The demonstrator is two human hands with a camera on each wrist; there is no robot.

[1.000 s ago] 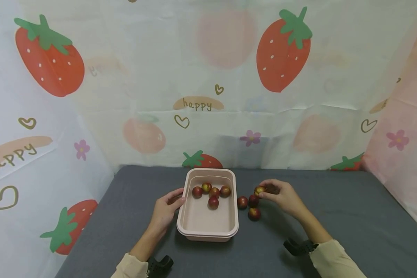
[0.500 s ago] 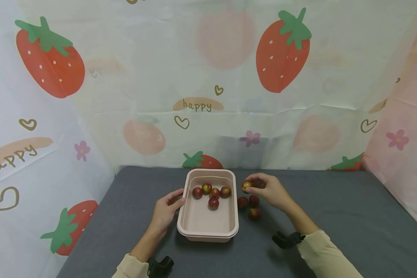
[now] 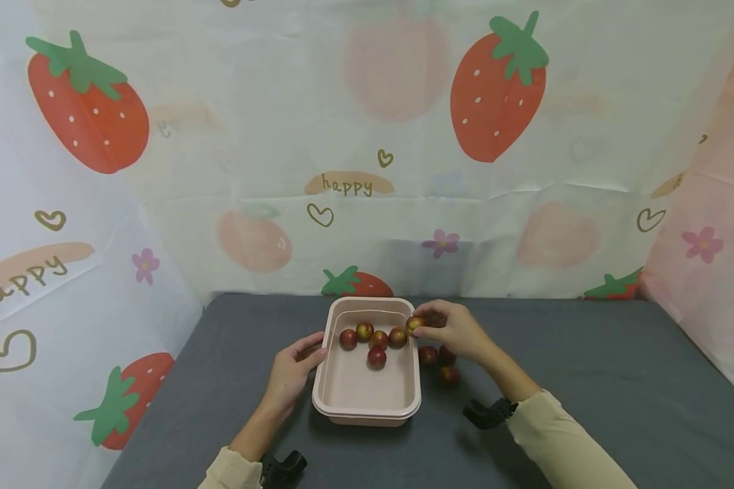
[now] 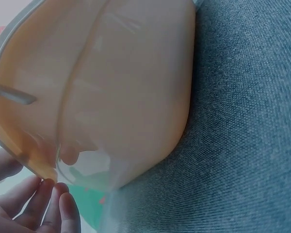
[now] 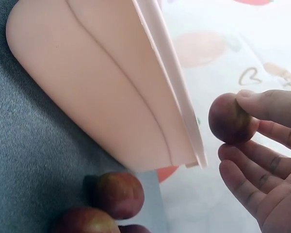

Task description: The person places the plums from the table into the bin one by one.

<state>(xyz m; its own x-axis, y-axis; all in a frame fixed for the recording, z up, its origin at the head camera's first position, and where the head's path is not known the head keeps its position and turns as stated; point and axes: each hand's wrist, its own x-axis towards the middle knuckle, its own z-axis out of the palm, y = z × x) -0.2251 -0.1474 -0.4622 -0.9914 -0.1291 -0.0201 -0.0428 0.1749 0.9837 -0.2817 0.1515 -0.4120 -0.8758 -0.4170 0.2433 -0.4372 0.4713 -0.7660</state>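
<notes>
A pale pink plastic container (image 3: 367, 397) stands on the cloth in the head view, with several red and yellow plums (image 3: 376, 358) inside, towards its far half. My left hand (image 3: 289, 375) holds its left rim, thumb on the edge and fingers against the outside, as the left wrist view shows. A single plum (image 5: 230, 118) is pinched between the thumb and fingers of my right hand (image 3: 459, 329), level with the container's right rim. Below that hand, 3 more plums (image 3: 448, 375) lie on the cloth just right of the container, partly hidden by it.
Dark grey cloth (image 3: 587, 380) covers the table. A pale curtain (image 3: 269, 149) printed with strawberries hangs behind the table's far edge and along both sides. Black wrist mounts (image 3: 489, 412) sit on both forearms.
My right hand has carried the plum leftwards and slightly up, from above the loose plums to the container's right rim. The left hand and container have stayed in place.
</notes>
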